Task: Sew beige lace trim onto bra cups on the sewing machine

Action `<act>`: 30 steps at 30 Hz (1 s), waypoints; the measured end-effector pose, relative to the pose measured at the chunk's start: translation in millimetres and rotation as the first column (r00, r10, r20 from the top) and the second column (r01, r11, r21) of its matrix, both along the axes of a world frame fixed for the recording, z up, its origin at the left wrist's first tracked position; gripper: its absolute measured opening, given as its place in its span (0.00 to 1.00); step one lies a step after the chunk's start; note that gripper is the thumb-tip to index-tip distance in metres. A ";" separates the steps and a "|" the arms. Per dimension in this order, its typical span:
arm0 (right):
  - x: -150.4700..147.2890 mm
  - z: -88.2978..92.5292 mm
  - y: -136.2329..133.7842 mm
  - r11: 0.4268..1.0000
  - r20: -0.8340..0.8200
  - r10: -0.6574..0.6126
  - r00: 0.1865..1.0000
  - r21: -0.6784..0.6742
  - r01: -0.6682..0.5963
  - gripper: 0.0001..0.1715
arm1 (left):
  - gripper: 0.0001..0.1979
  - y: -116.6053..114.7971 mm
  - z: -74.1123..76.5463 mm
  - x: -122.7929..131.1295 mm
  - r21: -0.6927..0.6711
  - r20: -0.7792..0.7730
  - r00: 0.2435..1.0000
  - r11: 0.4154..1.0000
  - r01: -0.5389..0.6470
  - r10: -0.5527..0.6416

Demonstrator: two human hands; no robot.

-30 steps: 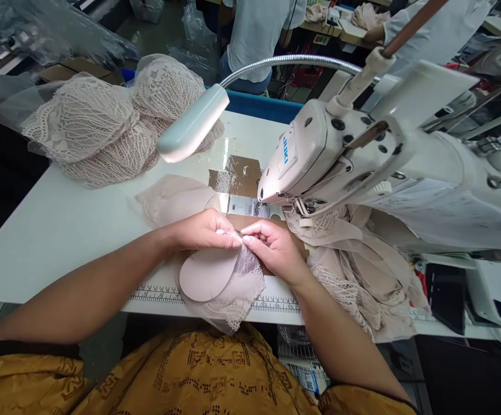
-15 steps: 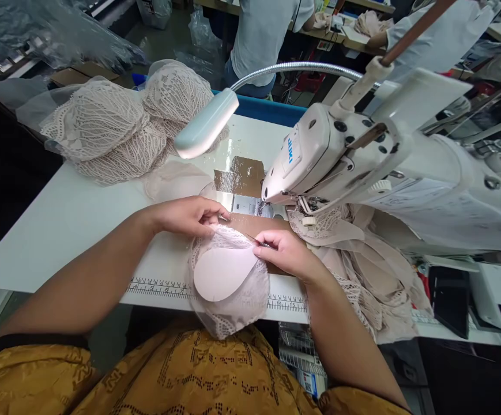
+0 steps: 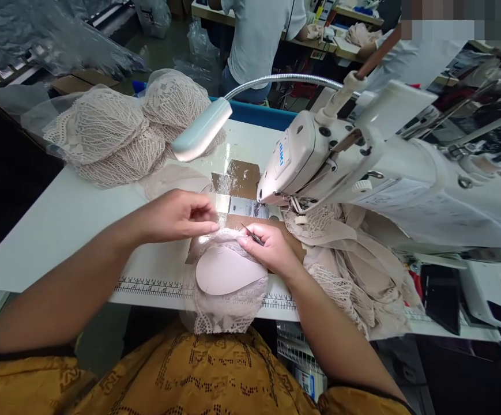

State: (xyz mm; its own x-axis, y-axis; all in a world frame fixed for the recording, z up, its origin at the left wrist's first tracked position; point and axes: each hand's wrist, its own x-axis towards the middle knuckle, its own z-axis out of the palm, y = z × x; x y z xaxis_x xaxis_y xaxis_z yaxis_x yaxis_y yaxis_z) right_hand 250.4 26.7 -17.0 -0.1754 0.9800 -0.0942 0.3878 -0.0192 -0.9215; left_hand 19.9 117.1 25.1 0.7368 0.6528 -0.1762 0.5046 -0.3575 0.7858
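A pale pink lace bra cup piece [image 3: 228, 271] with a smooth oval pad lies over the table's front edge, its lower lace hanging toward my lap. My right hand [image 3: 271, 248] grips its upper right edge between thumb and finger. A small dark pointed tool, like thread snips [image 3: 255, 236], is also in that hand, tip pointing up and left. Just beyond the upper left edge, my left hand [image 3: 179, 218] has its fingers curled toward the thumb. The thumb tip is at the lace edge; the fingertips are blurred, hiding what they pinch.
A white sewing machine head [image 3: 289, 155] stands beyond my right hand, beneath a gooseneck lamp [image 3: 202, 129]. Lace cups [image 3: 103, 127] are piled at the left, and more lace fabric [image 3: 354, 276] lies at the right. A measuring tape strip [image 3: 150, 286] runs along the front edge. People work behind.
My left hand has shifted slightly left and up, its fingers drawn off the lace edge. My right hand has moved a little left, and the dark tool now shows more clearly.
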 end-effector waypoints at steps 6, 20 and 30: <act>3.1 -1.3 -3.5 0.997 -0.108 0.064 0.992 0.037 -0.061 0.13 | 0.18 -13.3 -20.6 3.4 -0.497 0.095 0.982 0.847 0.187 -0.161; 27.8 -0.7 -4.3 1.000 -0.078 0.006 0.997 0.002 -0.006 0.18 | 0.14 -29.6 -46.2 39.0 -0.531 0.401 0.890 0.847 0.032 0.217; 13.4 12.8 -3.2 0.996 -0.076 0.089 0.993 0.024 -0.087 0.12 | 0.15 -30.3 -49.9 40.4 -0.506 0.398 0.903 0.859 0.071 0.160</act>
State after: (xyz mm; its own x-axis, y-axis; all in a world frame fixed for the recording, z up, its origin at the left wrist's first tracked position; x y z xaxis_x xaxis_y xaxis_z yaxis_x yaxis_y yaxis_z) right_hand 263.9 23.5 -4.3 -0.2668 0.9620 -0.0573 0.3154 0.0310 -0.9485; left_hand 60.3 86.9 -24.8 0.7865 0.5931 -0.1720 0.0981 0.1549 0.9830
